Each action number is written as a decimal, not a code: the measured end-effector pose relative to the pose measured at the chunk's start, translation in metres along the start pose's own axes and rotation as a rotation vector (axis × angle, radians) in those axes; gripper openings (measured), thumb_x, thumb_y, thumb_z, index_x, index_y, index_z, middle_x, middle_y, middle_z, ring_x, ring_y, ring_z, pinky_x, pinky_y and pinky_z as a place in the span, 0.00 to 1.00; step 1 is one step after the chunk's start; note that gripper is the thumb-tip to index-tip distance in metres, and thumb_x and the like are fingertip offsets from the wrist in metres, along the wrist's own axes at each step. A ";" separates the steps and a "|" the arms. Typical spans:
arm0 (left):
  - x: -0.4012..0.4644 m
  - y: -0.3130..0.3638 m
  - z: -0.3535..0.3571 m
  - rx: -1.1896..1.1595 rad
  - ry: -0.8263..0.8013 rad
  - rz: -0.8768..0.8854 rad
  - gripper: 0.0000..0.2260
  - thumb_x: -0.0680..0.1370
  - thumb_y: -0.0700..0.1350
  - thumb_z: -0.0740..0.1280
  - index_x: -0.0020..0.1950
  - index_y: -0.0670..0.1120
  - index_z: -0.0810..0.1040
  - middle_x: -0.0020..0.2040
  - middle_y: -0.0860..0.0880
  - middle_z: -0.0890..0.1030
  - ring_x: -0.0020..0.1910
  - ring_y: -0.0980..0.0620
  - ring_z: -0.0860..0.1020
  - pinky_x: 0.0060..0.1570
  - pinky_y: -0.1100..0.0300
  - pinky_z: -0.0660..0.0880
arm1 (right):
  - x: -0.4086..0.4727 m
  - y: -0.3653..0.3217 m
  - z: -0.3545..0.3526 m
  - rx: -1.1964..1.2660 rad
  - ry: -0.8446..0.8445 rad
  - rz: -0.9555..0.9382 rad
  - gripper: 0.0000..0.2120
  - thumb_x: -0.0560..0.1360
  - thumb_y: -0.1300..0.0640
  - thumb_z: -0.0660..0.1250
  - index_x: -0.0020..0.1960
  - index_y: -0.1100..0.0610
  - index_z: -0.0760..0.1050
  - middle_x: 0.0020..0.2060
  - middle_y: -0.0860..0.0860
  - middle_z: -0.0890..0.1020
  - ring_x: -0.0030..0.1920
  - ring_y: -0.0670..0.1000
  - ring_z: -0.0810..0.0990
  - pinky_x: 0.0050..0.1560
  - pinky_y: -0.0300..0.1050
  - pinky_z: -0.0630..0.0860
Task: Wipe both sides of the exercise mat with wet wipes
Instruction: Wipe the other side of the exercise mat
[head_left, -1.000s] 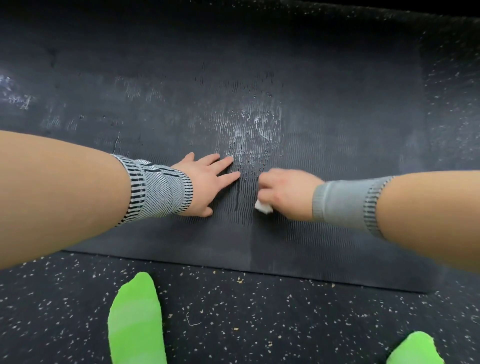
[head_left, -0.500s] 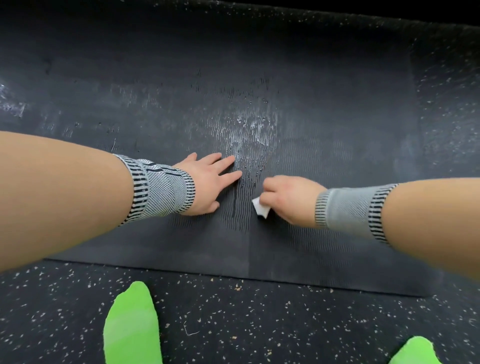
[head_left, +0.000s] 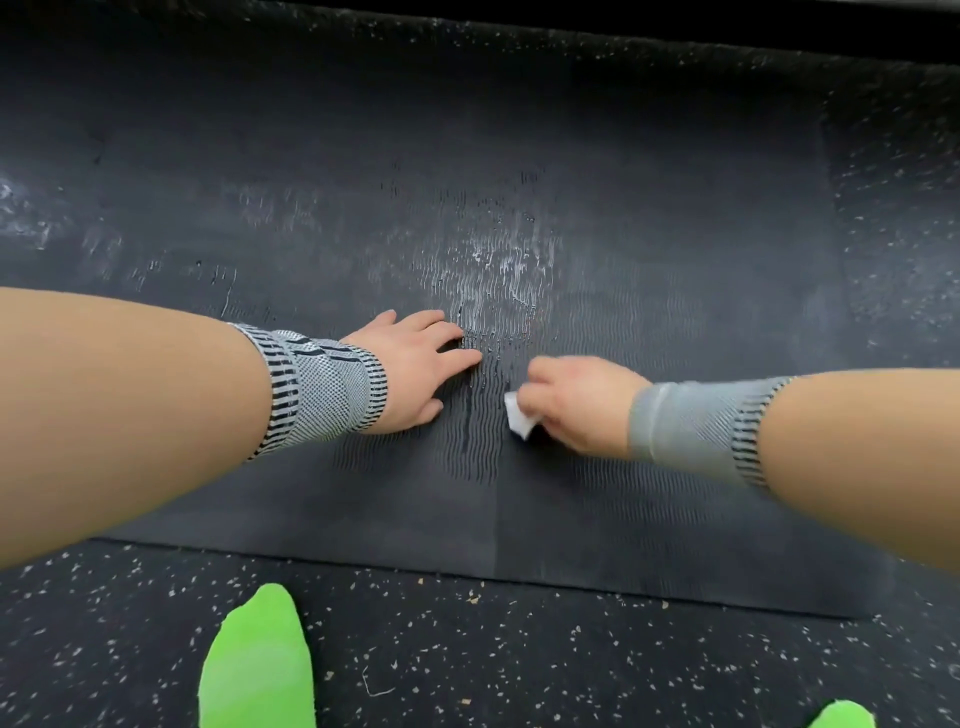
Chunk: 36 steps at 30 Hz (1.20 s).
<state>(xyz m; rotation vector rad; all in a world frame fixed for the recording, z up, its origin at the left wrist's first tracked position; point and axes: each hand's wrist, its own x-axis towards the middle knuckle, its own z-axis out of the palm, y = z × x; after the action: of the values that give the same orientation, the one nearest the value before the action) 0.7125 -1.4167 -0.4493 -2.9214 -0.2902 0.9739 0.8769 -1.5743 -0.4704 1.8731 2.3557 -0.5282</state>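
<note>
Right hand (head_left: 579, 402) has its fingers curled round a small folded wet wipe (head_left: 519, 418), pressing it onto the exercise mat (head_left: 675, 260); only a white corner of the wipe shows at the left, near side of the knuckles. Left hand (head_left: 415, 371) lies flat on the mat, fingers straight and slightly spread, holding nothing, apparently steadying the mat.

Exercise mat: dark, ribbed, spread over the speckled floor (head_left: 467, 660), its near edge running left to right just beyond the person's green socks (head_left: 257, 660). A wet, shiny patch (head_left: 498, 275) sits just beyond the two hands, toward the far side.

Change over the last second: the right hand and wipe have drawn back toward the near edge and a little to the right, so the gap to the left hand's fingertips has widened. More of the wipe's corner now shows. Left hand has not shifted on the mat.

Judgement: this reads as one pulling stroke of a wiping pass, from the wet patch toward the near edge. Only a middle strip looks damp; the mat's left and right reaches look dry, though glare makes this uncertain. Task likely at an early stage on this side; the underside is not yet addressed.

Position of wipe relative to grip: under and within the right hand's curled fingers, touching the mat, near the left hand but apart from it.
</note>
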 end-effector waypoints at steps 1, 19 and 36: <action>0.001 -0.001 0.000 -0.008 0.007 0.004 0.31 0.81 0.58 0.58 0.80 0.56 0.48 0.79 0.49 0.52 0.79 0.47 0.49 0.74 0.45 0.58 | -0.009 -0.007 0.004 0.031 0.000 -0.074 0.07 0.66 0.63 0.72 0.42 0.58 0.76 0.39 0.55 0.75 0.33 0.56 0.76 0.29 0.41 0.67; 0.022 -0.004 0.000 -0.160 0.111 0.050 0.18 0.81 0.51 0.60 0.71 0.55 0.65 0.76 0.46 0.56 0.76 0.45 0.57 0.70 0.47 0.65 | 0.009 0.031 -0.004 0.037 0.107 0.031 0.10 0.62 0.67 0.74 0.39 0.56 0.77 0.36 0.52 0.76 0.34 0.55 0.76 0.33 0.41 0.70; 0.048 -0.023 -0.008 -0.140 0.042 -0.064 0.34 0.80 0.63 0.56 0.80 0.57 0.40 0.80 0.49 0.36 0.79 0.46 0.39 0.76 0.41 0.51 | 0.047 0.072 -0.017 0.055 0.260 0.168 0.07 0.71 0.65 0.67 0.46 0.59 0.82 0.42 0.56 0.78 0.41 0.60 0.77 0.38 0.50 0.75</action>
<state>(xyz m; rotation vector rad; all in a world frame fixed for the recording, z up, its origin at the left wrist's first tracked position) 0.7513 -1.3851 -0.4694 -3.0310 -0.4650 0.9181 0.9372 -1.5121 -0.4832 2.2635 2.3211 -0.3553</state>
